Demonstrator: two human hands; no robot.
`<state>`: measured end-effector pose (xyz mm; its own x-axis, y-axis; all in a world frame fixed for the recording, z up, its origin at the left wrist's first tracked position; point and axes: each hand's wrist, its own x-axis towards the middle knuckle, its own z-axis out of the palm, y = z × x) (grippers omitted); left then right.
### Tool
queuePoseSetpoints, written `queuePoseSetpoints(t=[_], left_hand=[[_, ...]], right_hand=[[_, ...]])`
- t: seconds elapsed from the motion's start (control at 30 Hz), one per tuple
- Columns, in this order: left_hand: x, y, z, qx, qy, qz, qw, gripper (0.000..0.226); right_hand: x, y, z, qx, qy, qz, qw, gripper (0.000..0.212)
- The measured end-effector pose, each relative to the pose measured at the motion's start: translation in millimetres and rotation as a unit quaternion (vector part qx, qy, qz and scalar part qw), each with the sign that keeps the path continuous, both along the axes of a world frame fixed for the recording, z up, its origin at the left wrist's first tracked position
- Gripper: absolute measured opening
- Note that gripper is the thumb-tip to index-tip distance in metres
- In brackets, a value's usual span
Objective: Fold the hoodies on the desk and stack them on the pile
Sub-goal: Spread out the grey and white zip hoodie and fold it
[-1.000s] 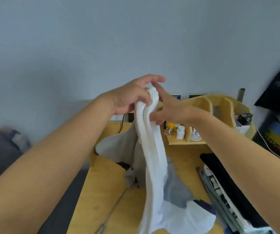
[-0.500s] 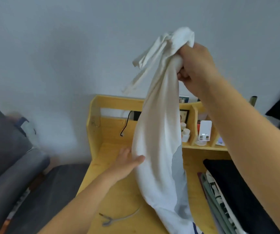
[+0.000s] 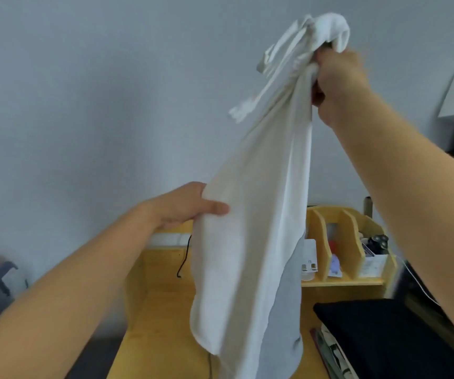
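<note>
Pale grey wall fills the background, and below it a yellow wooden desk [image 3: 163, 310] is seen with an organiser shelf [image 3: 340, 242] along its back edge. A white hoodie [image 3: 253, 242] is held up in the air above the desk, hanging down in a long drape with a grey part showing at its lower right side. Its bunched top is clenched in the closed grip of the right hand [image 3: 338, 83], raised high near the upper right, with a white drawstring [image 3: 250, 105] dangling beside it. The left edge of the hoodie is pinched lower down by the left hand [image 3: 184, 206], thumb laid across the front of the fabric. On the right of the desk a pile [image 3: 384, 337] of folded clothes is seen, topped by a black garment. A black cable [image 3: 183, 258] hangs at the back of the desk.
</note>
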<state>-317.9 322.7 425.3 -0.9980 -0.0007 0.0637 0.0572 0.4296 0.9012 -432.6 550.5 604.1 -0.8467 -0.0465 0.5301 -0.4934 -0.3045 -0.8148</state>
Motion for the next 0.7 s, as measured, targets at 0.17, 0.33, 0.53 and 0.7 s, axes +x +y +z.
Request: queuePoseSetpoints(t=[0.17,0.33,0.53,0.7], left_hand=[[17,-79,15,-0.342,-0.045,0.145,0.927,0.047],[22,-113,23,-0.466,0.113,0.397,0.783,0.037],[48,-138,4,-0.488,-0.015,0.347,0.801,0.026],[91,-126,-130,-0.447,-0.195,0.148,0.86,0.03]], right_hand=[[-40,21,-20,-0.064,-0.07,-0.053,0.994,0.006],[-70,21,-57,0.05,-0.093,-0.146,0.984,0.012],[-85,30,-126,0.147,-0.047,-0.22,0.963,0.025],[-31,56,-274,0.299,-0.061,-0.021,0.952,0.013]])
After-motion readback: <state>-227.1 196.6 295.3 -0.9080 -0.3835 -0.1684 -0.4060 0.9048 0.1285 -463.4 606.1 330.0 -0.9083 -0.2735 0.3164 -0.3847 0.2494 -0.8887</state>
